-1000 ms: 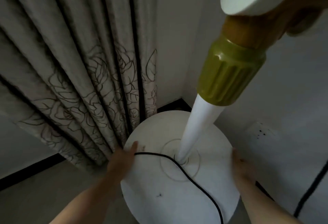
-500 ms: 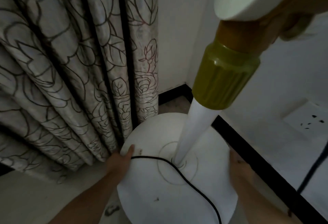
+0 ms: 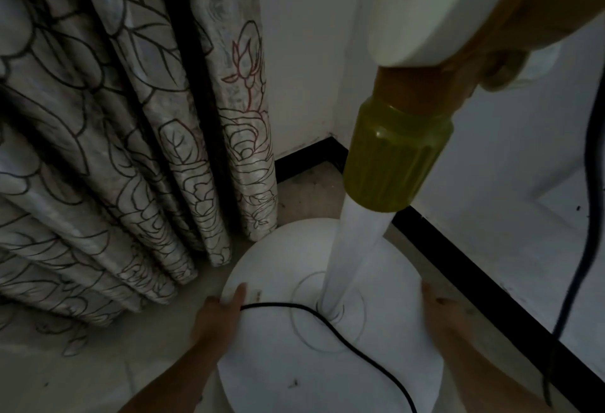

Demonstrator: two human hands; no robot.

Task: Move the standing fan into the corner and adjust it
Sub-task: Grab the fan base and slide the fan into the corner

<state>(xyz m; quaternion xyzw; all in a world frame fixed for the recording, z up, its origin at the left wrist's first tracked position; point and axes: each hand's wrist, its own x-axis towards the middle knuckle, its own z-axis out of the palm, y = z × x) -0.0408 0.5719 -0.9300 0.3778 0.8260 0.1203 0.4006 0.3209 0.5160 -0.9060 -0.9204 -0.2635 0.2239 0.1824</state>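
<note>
The standing fan's round white base [image 3: 294, 363] lies on the floor just short of the room corner. Its white pole [image 3: 353, 249] rises toward me, with a ribbed olive-yellow collar [image 3: 396, 164] and the white housing [image 3: 442, 3] above. My left hand [image 3: 219, 317] grips the base's left rim, thumb on top. My right hand [image 3: 442, 311] holds the right rim. The fan's black cord [image 3: 343, 337] runs from the pole foot across the base toward the bottom edge.
A floral curtain [image 3: 131, 134] hangs to the floor on the left, its hem touching the base's far-left edge. White walls with a black skirting board [image 3: 491, 281] meet in the corner [image 3: 330, 147]. Another black cable [image 3: 582, 249] hangs along the right wall.
The view has tilted and closed in on the corner. The base sits a little nearer the curtain hem and skirting. Both hands keep the same hold on the rim.
</note>
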